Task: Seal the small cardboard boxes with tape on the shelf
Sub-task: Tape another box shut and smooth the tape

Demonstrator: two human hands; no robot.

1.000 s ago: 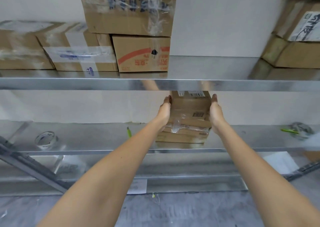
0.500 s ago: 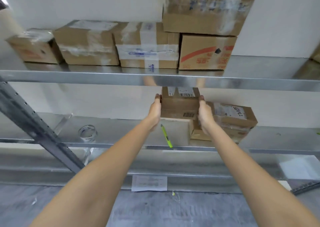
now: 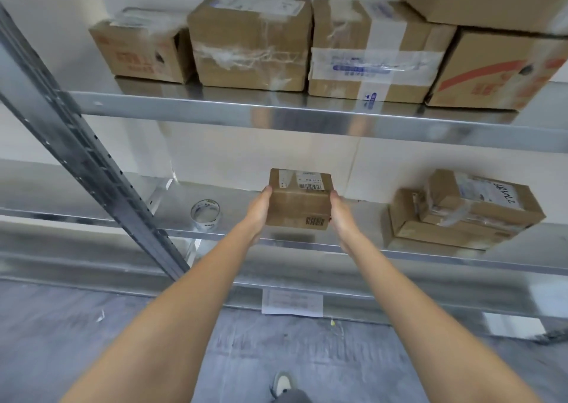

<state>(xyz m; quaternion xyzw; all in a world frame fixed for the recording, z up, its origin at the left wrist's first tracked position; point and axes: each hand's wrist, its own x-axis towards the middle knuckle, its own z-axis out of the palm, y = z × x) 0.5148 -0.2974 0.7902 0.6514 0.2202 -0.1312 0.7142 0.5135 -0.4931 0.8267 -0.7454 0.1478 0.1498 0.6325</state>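
A small cardboard box (image 3: 299,201) with barcode labels sits between my two hands over the middle metal shelf (image 3: 353,246). My left hand (image 3: 259,210) presses its left side and my right hand (image 3: 339,215) presses its right side. A roll of clear tape (image 3: 205,214) stands on the same shelf, just left of my left hand. To the right, two more small boxes (image 3: 461,212) are stacked one on the other, the top one wrapped in clear tape with a white label.
The upper shelf (image 3: 307,115) carries a row of larger taped cartons (image 3: 250,41). A slanted grey steel upright (image 3: 86,156) crosses the left side. A paper sheet (image 3: 292,302) hangs on the lowest shelf's front edge. My shoe (image 3: 282,382) shows on the grey floor.
I have carried the small box leftward off the stack, which now lies well to the right. The tape roll has come close to my left hand. The green pen is out of sight.
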